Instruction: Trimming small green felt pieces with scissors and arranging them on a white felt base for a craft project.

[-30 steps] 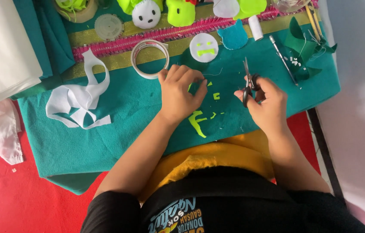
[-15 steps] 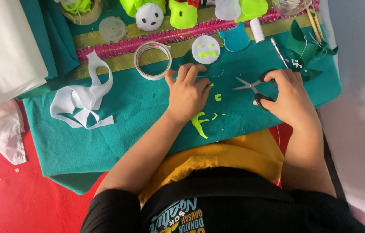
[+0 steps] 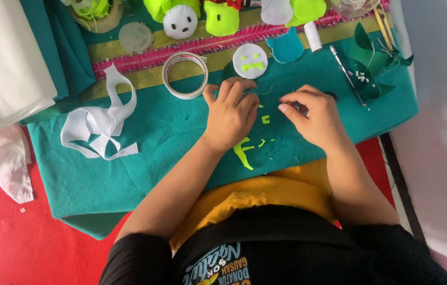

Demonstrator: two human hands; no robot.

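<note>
My left hand flat on teal felt, grip spread, holding nothing, my right hand beside it, grip curled over something dark, cannot tell what, neon green scraps between, tape roll near.

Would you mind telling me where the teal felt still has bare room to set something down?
The widest bare patch of teal felt lies between the white felt scraps and the left hand, below the tape ring. The top edge is crowded with felt faces, and neon scraps lie between the hands.
</note>
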